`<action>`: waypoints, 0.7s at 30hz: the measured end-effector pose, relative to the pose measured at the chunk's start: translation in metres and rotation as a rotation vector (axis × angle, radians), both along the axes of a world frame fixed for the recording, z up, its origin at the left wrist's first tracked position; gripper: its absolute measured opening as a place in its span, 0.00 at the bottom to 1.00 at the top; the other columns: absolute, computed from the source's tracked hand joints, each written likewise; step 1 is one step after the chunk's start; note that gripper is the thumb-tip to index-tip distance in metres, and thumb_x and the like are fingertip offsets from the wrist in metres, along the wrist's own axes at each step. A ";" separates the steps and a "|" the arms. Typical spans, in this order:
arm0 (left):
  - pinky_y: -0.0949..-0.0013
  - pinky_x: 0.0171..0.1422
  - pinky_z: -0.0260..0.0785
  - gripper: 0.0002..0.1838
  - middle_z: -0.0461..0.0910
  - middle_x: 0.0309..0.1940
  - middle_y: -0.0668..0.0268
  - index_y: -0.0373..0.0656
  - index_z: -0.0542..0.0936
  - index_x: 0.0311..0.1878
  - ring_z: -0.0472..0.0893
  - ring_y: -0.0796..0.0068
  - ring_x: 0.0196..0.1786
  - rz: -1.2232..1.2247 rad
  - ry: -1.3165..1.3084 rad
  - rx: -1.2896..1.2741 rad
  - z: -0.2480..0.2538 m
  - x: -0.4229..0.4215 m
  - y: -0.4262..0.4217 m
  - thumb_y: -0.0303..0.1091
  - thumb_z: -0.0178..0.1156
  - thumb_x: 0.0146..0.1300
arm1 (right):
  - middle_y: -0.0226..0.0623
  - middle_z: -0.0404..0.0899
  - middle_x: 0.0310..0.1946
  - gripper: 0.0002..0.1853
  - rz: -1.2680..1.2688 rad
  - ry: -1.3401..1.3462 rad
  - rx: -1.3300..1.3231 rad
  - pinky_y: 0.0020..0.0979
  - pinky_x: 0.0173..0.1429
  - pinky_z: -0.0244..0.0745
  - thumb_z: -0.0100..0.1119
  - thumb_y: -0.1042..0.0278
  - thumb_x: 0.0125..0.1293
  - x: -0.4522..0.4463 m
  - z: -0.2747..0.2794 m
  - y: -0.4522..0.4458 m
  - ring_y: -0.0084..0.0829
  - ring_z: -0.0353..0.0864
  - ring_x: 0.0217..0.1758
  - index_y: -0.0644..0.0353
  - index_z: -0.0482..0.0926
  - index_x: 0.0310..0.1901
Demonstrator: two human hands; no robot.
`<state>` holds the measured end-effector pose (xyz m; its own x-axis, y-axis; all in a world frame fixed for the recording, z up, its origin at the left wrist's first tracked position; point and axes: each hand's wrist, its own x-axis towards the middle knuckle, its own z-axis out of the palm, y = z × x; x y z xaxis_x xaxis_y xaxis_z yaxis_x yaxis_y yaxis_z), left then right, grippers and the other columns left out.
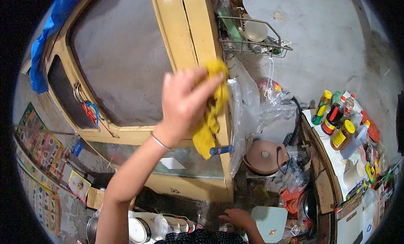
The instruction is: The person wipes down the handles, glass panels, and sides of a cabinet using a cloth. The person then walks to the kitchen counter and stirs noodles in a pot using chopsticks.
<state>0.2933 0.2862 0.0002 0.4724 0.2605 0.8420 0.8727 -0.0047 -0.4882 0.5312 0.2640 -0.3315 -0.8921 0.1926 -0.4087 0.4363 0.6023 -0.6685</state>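
Observation:
My left hand (183,101), with a thin bangle at the wrist, is raised in front of the cream wooden cabinet (185,38). Its fingers are closed round a crumpled yellow cloth (205,137), which hangs down near the cabinet's right edge. Just below the cloth is a blue handle-like piece (221,150) on that edge. My right hand (238,218) is low, at the bottom of the view, its fingers apart and holding nothing, left of a pale green board (269,222).
A wire rack (256,44) juts out from the cabinet's upper right. Plastic bags (246,101) hang below it. A lidded pan (266,156) stands at centre right. Several bottles, including a yellow-capped jar (343,135), stand on the right-hand table. A white round lid (138,230) is at the bottom.

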 end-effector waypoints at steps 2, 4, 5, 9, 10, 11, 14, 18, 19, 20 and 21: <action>0.67 0.36 0.57 0.20 0.75 0.38 0.67 0.48 0.82 0.48 0.71 0.72 0.33 0.029 0.017 -0.169 -0.040 -0.001 -0.015 0.33 0.60 0.47 | 0.52 0.79 0.37 0.31 0.021 -0.029 0.037 0.48 0.46 0.71 0.45 0.36 0.67 -0.004 0.000 -0.003 0.53 0.78 0.45 0.63 0.76 0.40; 0.67 0.37 0.57 0.21 0.75 0.40 0.70 0.51 0.82 0.49 0.69 0.73 0.33 0.015 -0.018 -0.275 -0.074 -0.004 -0.030 0.34 0.59 0.48 | 0.52 0.79 0.38 0.30 0.005 -0.009 0.018 0.48 0.47 0.71 0.45 0.37 0.67 -0.003 -0.007 -0.006 0.52 0.78 0.46 0.63 0.76 0.40; 0.68 0.38 0.57 0.22 0.75 0.40 0.71 0.51 0.82 0.50 0.70 0.74 0.34 0.053 -0.020 -0.325 -0.089 -0.009 -0.039 0.34 0.58 0.47 | 0.51 0.79 0.38 0.30 -0.008 0.012 -0.003 0.47 0.47 0.71 0.45 0.37 0.67 0.000 -0.009 -0.007 0.52 0.78 0.46 0.63 0.76 0.40; 0.68 0.38 0.57 0.22 0.75 0.40 0.71 0.53 0.82 0.49 0.70 0.73 0.33 0.144 -0.070 -0.390 -0.138 -0.027 -0.069 0.35 0.57 0.47 | 0.51 0.79 0.39 0.29 -0.014 -0.054 -0.030 0.47 0.47 0.71 0.46 0.37 0.66 0.014 -0.011 -0.006 0.51 0.78 0.46 0.62 0.76 0.42; 0.68 0.38 0.57 0.22 0.75 0.39 0.71 0.54 0.83 0.49 0.70 0.73 0.33 0.163 -0.129 -0.372 -0.144 -0.031 -0.075 0.33 0.58 0.47 | 0.50 0.79 0.39 0.29 -0.033 -0.063 -0.024 0.47 0.48 0.71 0.47 0.38 0.66 0.018 -0.013 -0.006 0.51 0.78 0.45 0.61 0.77 0.43; 0.68 0.38 0.57 0.21 0.76 0.39 0.70 0.54 0.83 0.48 0.70 0.73 0.33 0.182 -0.189 -0.351 -0.149 -0.035 -0.080 0.32 0.59 0.46 | 0.50 0.79 0.39 0.29 -0.054 -0.072 -0.016 0.47 0.48 0.71 0.47 0.38 0.66 0.021 -0.014 -0.005 0.51 0.78 0.45 0.61 0.77 0.44; 0.67 0.38 0.56 0.22 0.76 0.38 0.67 0.53 0.84 0.46 0.71 0.70 0.33 0.248 -0.376 -0.140 -0.151 -0.043 -0.091 0.25 0.62 0.44 | 0.48 0.80 0.40 0.28 -0.062 -0.193 0.018 0.46 0.49 0.71 0.48 0.39 0.67 0.026 -0.014 0.002 0.50 0.78 0.46 0.61 0.78 0.46; 0.66 0.38 0.57 0.23 0.76 0.39 0.66 0.53 0.83 0.48 0.72 0.71 0.35 0.193 -0.442 -0.146 -0.150 -0.042 -0.088 0.25 0.62 0.45 | 0.48 0.80 0.40 0.29 0.004 -0.190 0.023 0.45 0.50 0.71 0.47 0.39 0.67 0.017 -0.021 0.010 0.49 0.78 0.46 0.61 0.79 0.44; 0.66 0.38 0.57 0.23 0.77 0.39 0.66 0.53 0.82 0.50 0.73 0.71 0.35 0.192 -0.452 -0.153 -0.154 -0.037 -0.084 0.25 0.61 0.46 | 0.49 0.80 0.40 0.29 0.025 -0.170 0.023 0.45 0.50 0.71 0.46 0.39 0.67 0.013 -0.031 0.010 0.50 0.78 0.46 0.62 0.79 0.45; 0.67 0.39 0.58 0.23 0.77 0.39 0.67 0.53 0.82 0.50 0.73 0.72 0.35 0.160 -0.432 -0.145 -0.155 -0.030 -0.075 0.25 0.61 0.48 | 0.49 0.80 0.41 0.29 0.048 -0.150 0.025 0.45 0.50 0.71 0.46 0.39 0.68 0.003 -0.027 0.009 0.50 0.78 0.46 0.63 0.79 0.45; 0.68 0.38 0.58 0.22 0.77 0.39 0.69 0.54 0.82 0.50 0.73 0.73 0.34 0.120 -0.412 -0.148 -0.153 -0.023 -0.067 0.27 0.60 0.48 | 0.51 0.79 0.42 0.30 -0.015 -0.190 -0.167 0.45 0.50 0.71 0.45 0.40 0.68 -0.002 -0.020 0.008 0.50 0.78 0.47 0.63 0.78 0.47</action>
